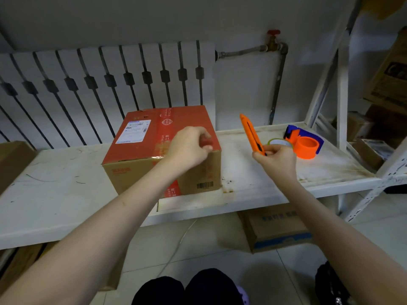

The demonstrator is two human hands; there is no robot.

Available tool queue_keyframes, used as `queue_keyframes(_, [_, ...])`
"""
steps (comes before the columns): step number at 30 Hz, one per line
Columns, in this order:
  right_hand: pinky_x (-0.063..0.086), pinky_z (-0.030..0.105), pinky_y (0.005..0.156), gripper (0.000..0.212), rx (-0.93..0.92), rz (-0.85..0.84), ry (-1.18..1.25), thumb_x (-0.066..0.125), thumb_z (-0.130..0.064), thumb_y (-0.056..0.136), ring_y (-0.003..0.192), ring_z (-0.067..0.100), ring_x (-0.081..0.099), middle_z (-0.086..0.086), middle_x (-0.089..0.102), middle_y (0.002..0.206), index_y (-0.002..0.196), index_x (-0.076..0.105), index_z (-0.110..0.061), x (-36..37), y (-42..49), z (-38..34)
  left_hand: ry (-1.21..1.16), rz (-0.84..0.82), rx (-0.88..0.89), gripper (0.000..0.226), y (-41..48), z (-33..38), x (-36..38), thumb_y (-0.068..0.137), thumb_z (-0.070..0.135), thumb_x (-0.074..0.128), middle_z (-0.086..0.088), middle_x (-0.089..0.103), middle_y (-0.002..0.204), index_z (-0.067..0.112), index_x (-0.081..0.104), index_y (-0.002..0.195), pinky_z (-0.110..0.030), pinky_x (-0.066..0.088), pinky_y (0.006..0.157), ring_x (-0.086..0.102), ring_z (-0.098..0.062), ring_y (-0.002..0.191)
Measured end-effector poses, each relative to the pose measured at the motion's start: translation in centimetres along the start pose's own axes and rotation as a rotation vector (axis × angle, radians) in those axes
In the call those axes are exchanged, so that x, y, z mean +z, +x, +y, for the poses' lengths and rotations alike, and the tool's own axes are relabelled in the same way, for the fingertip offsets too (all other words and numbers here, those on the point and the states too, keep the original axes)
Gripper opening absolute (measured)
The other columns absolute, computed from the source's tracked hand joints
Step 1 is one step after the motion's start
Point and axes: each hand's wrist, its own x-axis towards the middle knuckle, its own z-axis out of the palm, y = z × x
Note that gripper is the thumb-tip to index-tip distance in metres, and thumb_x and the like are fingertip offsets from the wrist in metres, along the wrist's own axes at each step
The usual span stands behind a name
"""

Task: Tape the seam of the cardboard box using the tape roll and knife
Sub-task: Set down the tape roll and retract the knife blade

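- Two hands are up over a white shelf (55, 183) – each at its own job.
- The cardboard box (141, 172) sits on the shelf, left of middle, red top facing up. A white shipping label (136, 130) is stuck on the left half of the top, and a barcode (204, 185) is on the brown front face.
- The left hand (189, 146) rests at the box's near right top edge with its fingers curled inward. Whether they pinch anything there cannot be told.
- The right hand (275, 159) grips the orange knife (252, 134) by its lower end, with the body slanting up and to the left, in the air to the right of the box.
- The tape roll (278, 142) lies on the shelf just behind the right hand, partly hidden by it. It is close beside an orange and blue dispenser (306, 147).
- A white radiator (99, 80) lines the wall behind – a pipe with a red valve (273, 33) runs from its right end.
- Another carton (275, 230) sits on the floor below the shelf.
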Motion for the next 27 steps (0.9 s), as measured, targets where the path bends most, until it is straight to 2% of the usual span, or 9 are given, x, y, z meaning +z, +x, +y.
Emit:
queue_keyframes(3, [0.024,0.026,0.045,0.035,0.068,-0.008,-0.196,0.072,-0.022,0.069,0.045,0.017,0.036,0.005,0.039,0.044,0.047,0.049,-0.008,1.0,3.5,4.2,0.189,-0.062,0.096,0.042,1.4,-0.3,0.8,0.077,0.038,0.069,-0.005,0.056,0.120,0.025,0.061,0.116,-0.043,0.045,0.097,0.047,-0.026,0.117])
queue_keyframes(6, [0.015,0.027,0.044,0.051,0.090,-0.032,-0.327,0.073,-0.025,0.070,0.039,0.017,0.025,0.002,0.028,0.041,0.044,0.029,-0.017,2.5,6.4,6.9,0.256,-0.117,0.128,0.053,2.9,-0.7,1.4,0.072,0.044,0.071,-0.005,0.052,0.120,0.027,0.057,0.121,-0.044,0.046,0.095,0.046,-0.027,0.116])
queue_keyframes(9, [0.021,0.027,0.043,0.044,0.131,-0.095,-0.461,0.074,-0.024,0.068,0.040,0.019,0.035,0.003,0.036,0.042,0.045,0.037,-0.013,4.2,8.1,8.4,0.307,-0.107,0.158,0.052,3.9,-1.3,2.4,0.072,0.044,0.070,-0.003,0.053,0.116,0.028,0.057,0.120,-0.042,0.049,0.088,0.051,-0.026,0.111])
queue_keyframes(13, [0.032,0.022,0.046,0.026,0.136,-0.135,-0.695,0.068,-0.032,0.069,0.050,0.024,0.051,0.005,0.052,0.054,0.061,0.056,-0.010,5.7,8.8,8.9,0.355,-0.022,0.207,0.047,4.7,-2.0,3.5,0.073,0.050,0.067,0.000,0.060,0.110,0.028,0.062,0.114,-0.036,0.049,0.081,0.054,-0.026,0.105])
queue_keyframes(16, [0.037,0.025,0.051,0.030,0.079,-0.133,-0.864,0.064,-0.039,0.077,0.054,0.026,0.052,0.004,0.052,0.057,0.066,0.055,-0.013,5.9,8.7,9.3,0.357,0.013,0.227,0.047,4.9,-2.1,3.9,0.073,0.051,0.066,0.000,0.061,0.110,0.028,0.064,0.114,-0.035,0.046,0.079,0.054,-0.027,0.103])
queue_keyframes(19, [0.041,0.029,0.052,0.040,0.067,-0.159,-0.934,0.061,-0.049,0.083,0.059,0.026,0.054,0.005,0.050,0.061,0.071,0.054,-0.012,5.8,8.5,9.2,0.346,0.031,0.224,0.046,5.0,-2.1,4.1,0.073,0.051,0.066,0.000,0.061,0.109,0.027,0.065,0.112,-0.034,0.046,0.077,0.054,-0.027,0.103])
queue_keyframes(22, [0.044,0.035,0.059,0.040,-0.022,-0.130,-0.868,0.060,-0.045,0.086,0.079,0.033,0.058,0.014,0.058,0.091,0.097,0.061,-0.006,6.2,7.6,8.0,0.353,0.020,0.219,0.045,4.8,-1.9,4.0,0.074,0.050,0.065,0.000,0.061,0.110,0.027,0.064,0.113,-0.035,0.047,0.076,0.054,-0.027,0.105])
queue_keyframes(24, [0.046,0.037,0.067,0.033,-0.159,-0.073,-0.627,0.057,-0.033,0.090,0.093,0.034,0.059,0.016,0.058,0.109,0.111,0.061,-0.008,6.6,6.5,6.3,0.351,0.011,0.211,0.045,4.6,-1.8,4.0,0.075,0.049,0.065,-0.001,0.060,0.112,0.026,0.063,0.114,-0.036,0.048,0.077,0.053,-0.027,0.106])
queue_keyframes(27, [0.046,0.032,0.073,0.021,-0.336,-0.053,-0.262,0.053,-0.018,0.092,0.088,0.021,0.059,0.009,0.062,0.105,0.106,0.066,-0.010,7.2,4.1,2.4,0.290,-0.026,0.189,0.044,4.0,-1.5,3.1,0.075,0.046,0.067,-0.001,0.060,0.112,0.025,0.063,0.114,-0.036,0.050,0.080,0.055,-0.025,0.106])
